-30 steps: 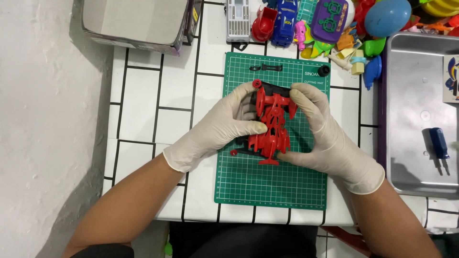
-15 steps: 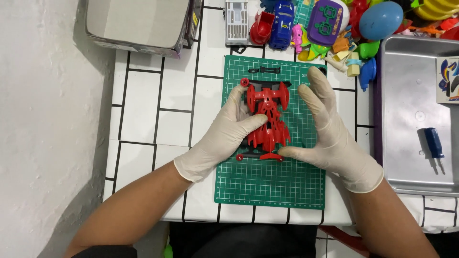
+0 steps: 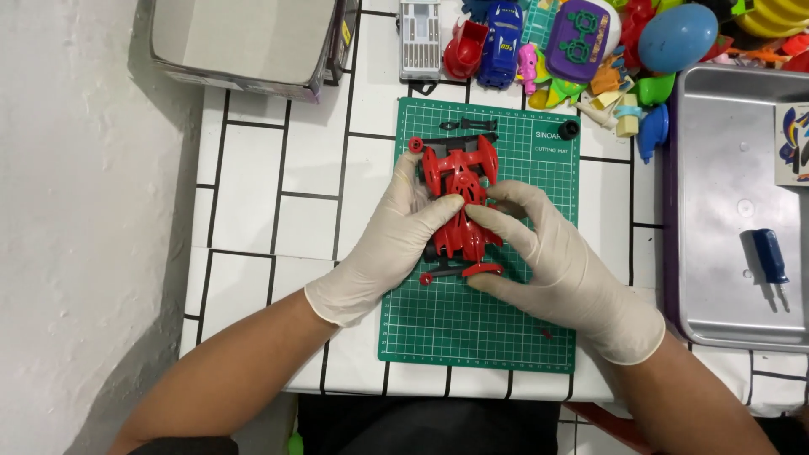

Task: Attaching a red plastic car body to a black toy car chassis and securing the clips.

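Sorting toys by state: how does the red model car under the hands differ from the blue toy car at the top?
The red model car lies on the green cutting mat, held by both gloved hands; the blue toy car sits untouched among the toy pile. The red one looks larger, with open, skeletal bodywork; the blue one looks closed and rounded. Both point lengthwise up the table.

Steel tray (image 3: 716, 211), blue screwdriver (image 3: 769, 257), toys (image 3: 581, 42).

Both hands wear thin, cream-white disposable gloves of a rubbery material. The left hand (image 3: 383, 244) shows a glove that wrinkles over the knuckles and ends in a rolled cuff at the wrist. The right hand (image 3: 560, 265) wears the same kind, its cuff flaring a little wider. Above the cuffs both forearms are bare, with no sleeves visible.
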